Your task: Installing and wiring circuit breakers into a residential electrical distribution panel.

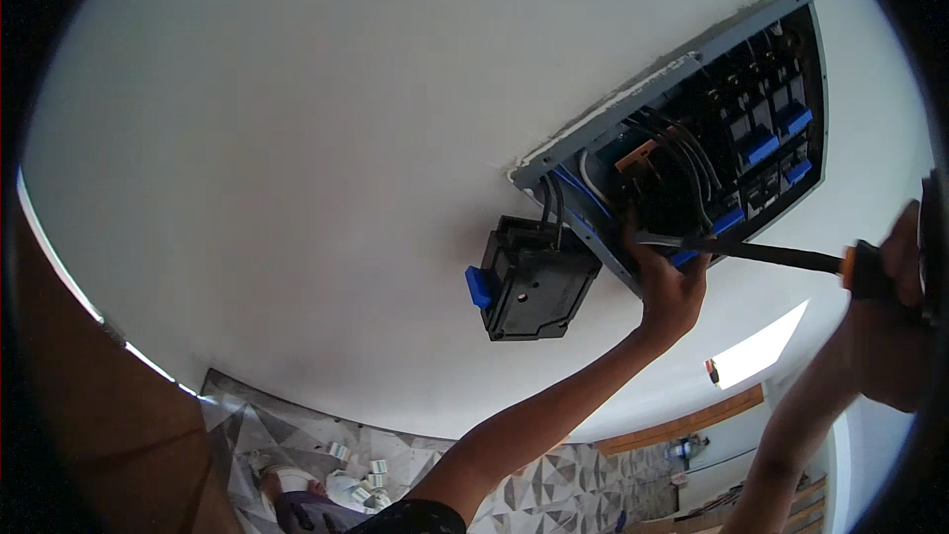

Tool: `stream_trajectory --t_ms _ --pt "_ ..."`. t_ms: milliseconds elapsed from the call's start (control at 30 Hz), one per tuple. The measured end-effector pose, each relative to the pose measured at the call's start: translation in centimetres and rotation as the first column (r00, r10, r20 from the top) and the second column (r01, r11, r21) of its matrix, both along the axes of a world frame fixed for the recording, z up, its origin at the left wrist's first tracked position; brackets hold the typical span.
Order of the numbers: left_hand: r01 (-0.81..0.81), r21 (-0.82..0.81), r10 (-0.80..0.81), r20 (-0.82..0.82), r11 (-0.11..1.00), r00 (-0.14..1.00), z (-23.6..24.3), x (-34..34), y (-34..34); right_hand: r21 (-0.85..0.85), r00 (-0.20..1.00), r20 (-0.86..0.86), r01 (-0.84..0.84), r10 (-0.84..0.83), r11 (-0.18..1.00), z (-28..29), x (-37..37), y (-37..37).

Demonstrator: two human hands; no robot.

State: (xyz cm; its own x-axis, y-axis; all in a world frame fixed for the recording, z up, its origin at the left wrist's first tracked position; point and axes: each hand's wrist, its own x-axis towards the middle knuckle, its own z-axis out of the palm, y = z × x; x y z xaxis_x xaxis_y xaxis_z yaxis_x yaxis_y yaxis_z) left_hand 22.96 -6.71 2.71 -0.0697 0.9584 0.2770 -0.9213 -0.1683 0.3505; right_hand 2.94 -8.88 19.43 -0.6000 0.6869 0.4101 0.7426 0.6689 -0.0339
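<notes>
Looks part done to me — the boxy black plastic block (539, 302) is wired but dangles left of the half-curled left hand (674, 295), whose hold I can't tell, the right hand (890, 346) gripping a long orange-and-black screwdriver (781, 255).

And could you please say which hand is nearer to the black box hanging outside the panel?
Left. The left hand is just right of the black box; the right hand, around the tool, is farther right.
</notes>
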Motion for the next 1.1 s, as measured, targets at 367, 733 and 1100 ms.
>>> stream_trajectory --t_ms 367,733,1100 --pt "0.131 0.07 -0.142 0.185 0.989 0.972 0.8 -0.3 -0.5 -0.808 0.77 0.147 -0.268 0.621 0.525 4.7 2.2 10.5" --pt "0.047 0.045 -0.053 0.128 0.998 0.99 0.3 0.1 -0.1 -0.014 0.839 0.543 0.058 -0.041 0.998 -2.1 0.4 8.2" --pt "0.167 0.278 -0.12 -0.178 0.946 0.977 -1.2 4.9 -1.1 -0.208 0.921 0.38 -0.01 0.09 0.978 -4.5 -0.9 10.7"
